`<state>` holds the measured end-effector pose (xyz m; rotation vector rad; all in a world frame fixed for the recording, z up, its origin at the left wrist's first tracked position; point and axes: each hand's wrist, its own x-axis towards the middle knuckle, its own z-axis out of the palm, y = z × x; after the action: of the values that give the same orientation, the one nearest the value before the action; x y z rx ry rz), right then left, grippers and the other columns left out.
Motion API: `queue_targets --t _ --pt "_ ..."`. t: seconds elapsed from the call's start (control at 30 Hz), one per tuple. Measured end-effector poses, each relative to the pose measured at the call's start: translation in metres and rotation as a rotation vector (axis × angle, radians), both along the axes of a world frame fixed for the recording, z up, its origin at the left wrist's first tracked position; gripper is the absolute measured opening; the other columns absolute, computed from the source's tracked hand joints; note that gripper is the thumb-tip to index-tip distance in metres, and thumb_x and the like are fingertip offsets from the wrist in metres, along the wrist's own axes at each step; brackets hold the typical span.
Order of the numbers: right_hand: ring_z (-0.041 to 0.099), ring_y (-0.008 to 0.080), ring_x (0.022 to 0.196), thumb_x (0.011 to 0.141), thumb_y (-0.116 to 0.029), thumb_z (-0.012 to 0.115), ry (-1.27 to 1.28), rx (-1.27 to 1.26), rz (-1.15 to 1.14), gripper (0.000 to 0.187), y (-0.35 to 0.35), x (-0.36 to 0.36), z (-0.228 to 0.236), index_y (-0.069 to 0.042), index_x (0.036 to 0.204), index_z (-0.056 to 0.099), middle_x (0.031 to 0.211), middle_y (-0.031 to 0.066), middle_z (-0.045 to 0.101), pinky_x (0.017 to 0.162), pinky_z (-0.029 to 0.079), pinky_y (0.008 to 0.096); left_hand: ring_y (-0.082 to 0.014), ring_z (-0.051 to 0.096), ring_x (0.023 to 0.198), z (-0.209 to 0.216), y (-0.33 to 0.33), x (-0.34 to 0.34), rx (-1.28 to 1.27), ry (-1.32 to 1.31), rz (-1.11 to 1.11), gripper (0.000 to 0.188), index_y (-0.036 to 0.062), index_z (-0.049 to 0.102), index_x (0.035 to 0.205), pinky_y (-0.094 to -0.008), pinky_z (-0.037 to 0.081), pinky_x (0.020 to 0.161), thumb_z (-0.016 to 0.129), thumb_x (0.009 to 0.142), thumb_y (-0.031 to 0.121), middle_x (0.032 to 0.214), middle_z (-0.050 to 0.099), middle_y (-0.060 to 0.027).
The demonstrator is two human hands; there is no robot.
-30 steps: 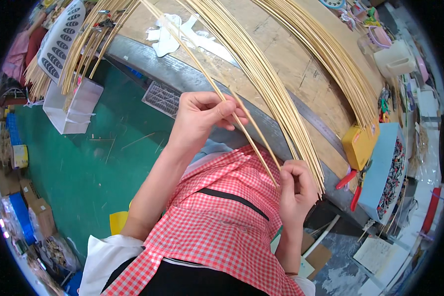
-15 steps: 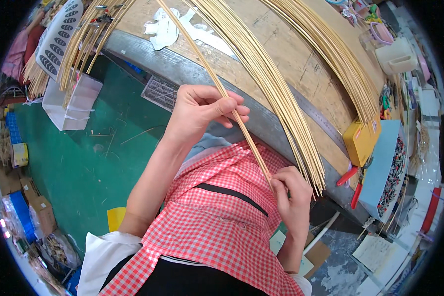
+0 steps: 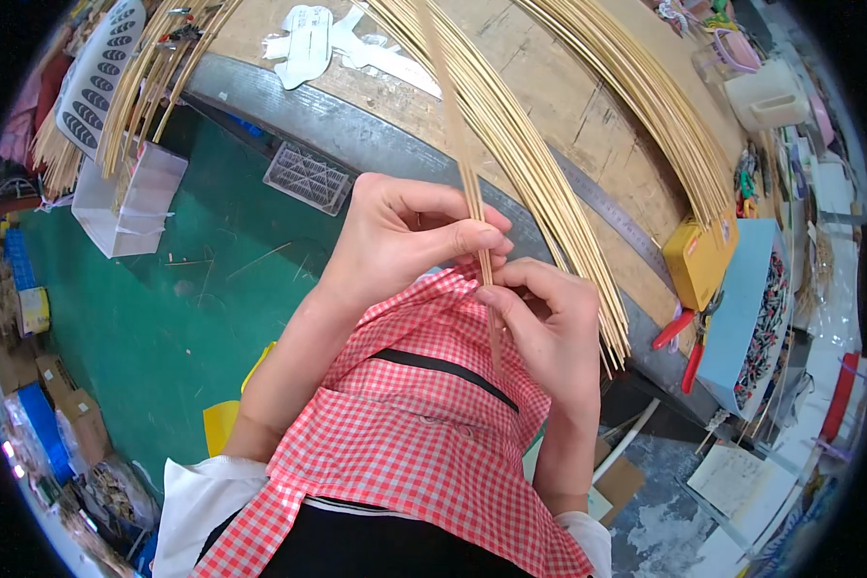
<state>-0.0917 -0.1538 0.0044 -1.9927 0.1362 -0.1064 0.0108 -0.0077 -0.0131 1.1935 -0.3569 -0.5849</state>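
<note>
A few long, thin straw-coloured sticks point(image 3: 464, 154) run between my two hands in front of the checked apron. My left hand point(image 3: 405, 241) pinches them between thumb and fingers at mid-length. Just below it, my right hand point(image 3: 554, 313) is closed on the same sticks, thumb against the fingers, near their lower end. The two hands almost touch. The upper part of the sticks is blurred and crosses over a large bundle of similar sticks point(image 3: 535, 159) lying on the table. Their far ends run out of view at the top.
A second stick bundle point(image 3: 645, 111) lies farther right on the table point(image 3: 588, 116). Beside the bundles are a metal ruler point(image 3: 612, 212), a yellow box point(image 3: 700, 268), red-handled pliers point(image 3: 694, 361) and a light-blue box point(image 3: 727, 332) of small pieces. More sticks stand by a white bin point(image 3: 125, 212) on the left.
My right hand has moved up along the sticks, close under my left hand. The sticks now stand more upright in view, their top swung right over the bundle.
</note>
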Motion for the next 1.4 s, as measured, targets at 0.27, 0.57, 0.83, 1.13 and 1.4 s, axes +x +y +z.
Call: queue_targets --t 0.27,0.57,0.83,1.13,1.4 --pt "0.058 0.0092 0.059 0.079 0.01 0.063 -0.154 0.272 -0.061 0.006 -0.006 0.017 0.026 0.008 0.083 0.065 0.074 0.0105 0.065 0.05 0.044 0.0202 -0.0217 0.069 0.082 0.017 -0.007 0.005 -0.125 -0.049 -0.043 0.024 -0.0082 0.067 0.097 -0.0302 0.057 0.075 0.07 0.073 -0.004 0.087 0.069 -0.0147" --pt "0.061 0.0141 0.061 0.075 0.015 0.063 -0.576 0.117 -0.254 0.012 -0.002 0.028 0.061 0.009 0.085 0.063 0.08 0.0178 0.067 0.055 0.05 0.0216 -0.0185 0.068 0.066 0.032 -0.017 0.018 0.039 -0.794 -0.019 0.017 0.0033 0.072 0.087 -0.0252 0.052 0.059 0.075 0.07 0.004 0.076 0.069 -0.01" --pt "0.063 0.0118 0.064 0.077 0.011 0.065 -0.556 -0.095 -0.25 0.007 -0.007 0.034 0.05 0.007 0.083 0.063 0.083 0.0147 0.068 0.057 0.05 0.0194 -0.0212 0.067 0.065 0.017 -0.023 0.032 0.083 -0.945 0.032 0.018 0.005 0.071 0.087 -0.027 0.05 0.057 0.074 0.069 0.004 0.074 0.068 -0.0092" --pt "0.06 0.0093 0.063 0.081 0.005 0.066 -0.549 -0.115 -0.347 0.004 -0.006 0.034 0.044 0.006 0.084 0.063 0.079 0.0113 0.067 0.055 0.048 0.0184 -0.0243 0.065 0.069 0.011 -0.03 0.023 0.063 -0.934 0.076 0.019 0.0033 0.068 0.093 -0.0287 0.049 0.059 0.069 0.074 0.002 0.077 0.066 -0.0112" --pt "0.055 0.0061 0.06 0.087 -0.001 0.062 -0.386 0.219 -0.486 0.006 -0.01 0.029 0.026 0.004 0.085 0.062 0.077 0.0064 0.063 0.052 0.046 0.0186 -0.0234 0.058 0.06 0.002 -0.036 -0.002 0.145 -0.987 0.301 0.017 -0.0009 0.066 0.093 -0.0308 0.046 0.054 0.064 0.077 -0.003 0.073 0.06 -0.0113"
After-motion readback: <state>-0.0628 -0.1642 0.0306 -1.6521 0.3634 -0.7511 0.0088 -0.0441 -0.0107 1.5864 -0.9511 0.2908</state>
